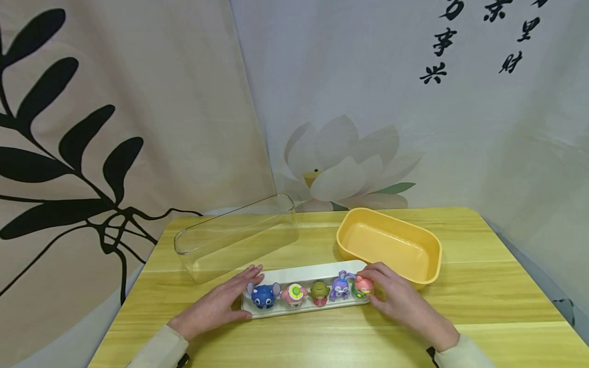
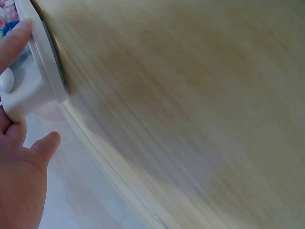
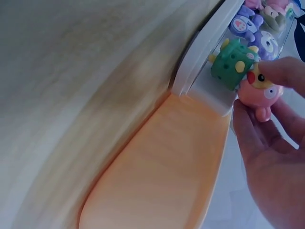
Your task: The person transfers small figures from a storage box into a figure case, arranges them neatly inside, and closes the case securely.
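A white display base (image 1: 303, 274) lies on the table with several small figurines in a row on it. My left hand (image 1: 225, 299) grips its left end, thumb at the front corner and fingers toward the back. Nearest that hand is a blue big-eared figurine (image 1: 264, 295). Further right come a pink figurine (image 1: 294, 294), an olive-green one (image 1: 319, 292) and a purple long-eared one (image 1: 341, 286). At the right end my right hand (image 1: 400, 296) pinches a figurine (image 3: 259, 95) with a pink head and a green body, which is over the base.
Behind the base lies a clear, box-shaped cover (image 1: 234, 250) at the back left. A yellow plastic tub (image 1: 391, 240) stands at the back right, close behind my right hand. Printed cloth (image 1: 184, 102) hangs behind the wooden table (image 1: 497, 301).
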The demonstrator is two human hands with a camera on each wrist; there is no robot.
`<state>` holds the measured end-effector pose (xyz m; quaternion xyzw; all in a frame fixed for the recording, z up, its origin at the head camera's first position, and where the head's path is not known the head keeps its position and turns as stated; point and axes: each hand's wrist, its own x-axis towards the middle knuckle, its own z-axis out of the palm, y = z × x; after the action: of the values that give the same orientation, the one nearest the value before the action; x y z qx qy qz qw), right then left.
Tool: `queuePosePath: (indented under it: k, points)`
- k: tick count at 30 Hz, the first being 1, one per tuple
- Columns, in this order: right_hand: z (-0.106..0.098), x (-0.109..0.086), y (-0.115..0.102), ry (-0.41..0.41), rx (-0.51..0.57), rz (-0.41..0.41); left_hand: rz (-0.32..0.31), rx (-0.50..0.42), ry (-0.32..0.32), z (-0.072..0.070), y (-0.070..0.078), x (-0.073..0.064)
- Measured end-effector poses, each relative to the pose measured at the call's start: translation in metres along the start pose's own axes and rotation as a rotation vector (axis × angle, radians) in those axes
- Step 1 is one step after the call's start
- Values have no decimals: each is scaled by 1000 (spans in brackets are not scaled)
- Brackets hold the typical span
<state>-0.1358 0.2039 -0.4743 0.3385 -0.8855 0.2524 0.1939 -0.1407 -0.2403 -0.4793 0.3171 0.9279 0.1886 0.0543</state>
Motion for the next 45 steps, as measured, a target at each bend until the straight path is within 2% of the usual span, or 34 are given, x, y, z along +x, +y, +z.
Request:
queuePosePath:
  k: [16, 32, 39, 45]
  points:
    - [6, 3, -2, -2, 15, 11, 2, 1, 3, 1, -1, -1]
    - [1, -1, -3, 3, -18, 36, 7, 31, 3, 0, 1, -1]
    - [-7, -2, -4, 23, -11, 94, -1, 12, 37, 1, 2, -2]
    - [-14, -3, -4, 38, 8, 183, -24, -32, 66, 0, 3, -4]
